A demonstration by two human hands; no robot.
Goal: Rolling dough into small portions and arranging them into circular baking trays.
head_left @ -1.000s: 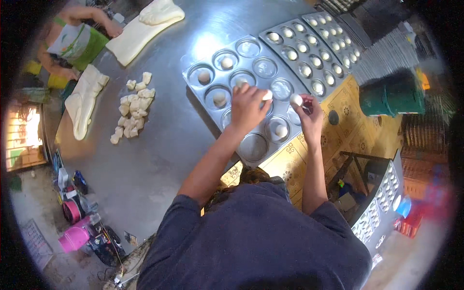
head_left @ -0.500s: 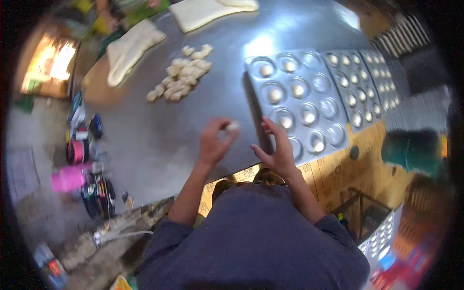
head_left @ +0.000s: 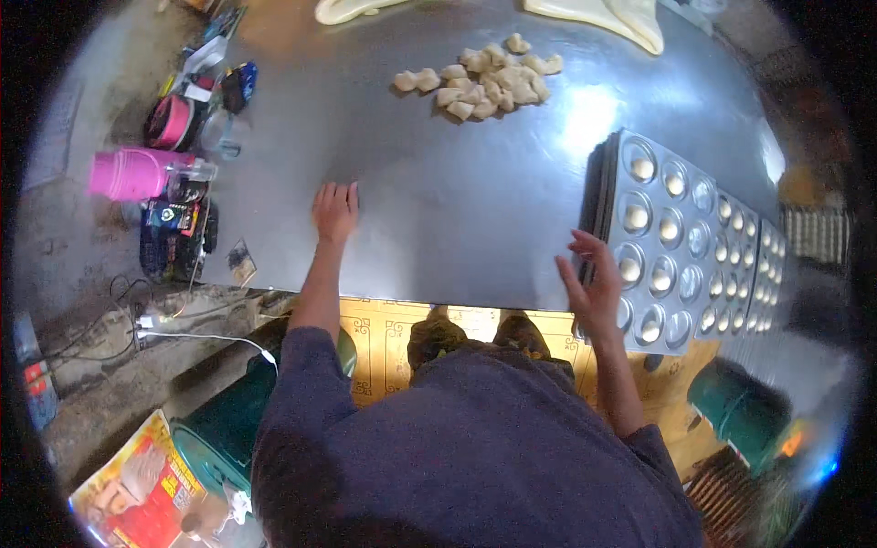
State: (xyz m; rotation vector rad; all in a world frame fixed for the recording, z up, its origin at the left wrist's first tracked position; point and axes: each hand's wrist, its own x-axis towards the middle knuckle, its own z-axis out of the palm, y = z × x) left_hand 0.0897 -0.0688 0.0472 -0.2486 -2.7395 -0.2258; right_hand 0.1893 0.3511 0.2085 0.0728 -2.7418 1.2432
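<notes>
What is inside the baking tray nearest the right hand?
Seven dough balls show in the baking tray; its right column of cups looks empty. The right hand partly covers the near-left cup; its contents can't be confirmed.

Table: smooth grey top (head_left: 429, 210), shiny, bright glare patch (head_left: 589, 119) toward far right. Floor (head_left: 373, 333) at near edge: yellow-brown, scroll-patterned. Rough grey surface (head_left: 96, 342) lower left, white cable (head_left: 206, 335) running over it. Green bins, one lower left (head_left: 224, 420), one lower right (head_left: 740, 411). Far right dim, blurred.
</notes>
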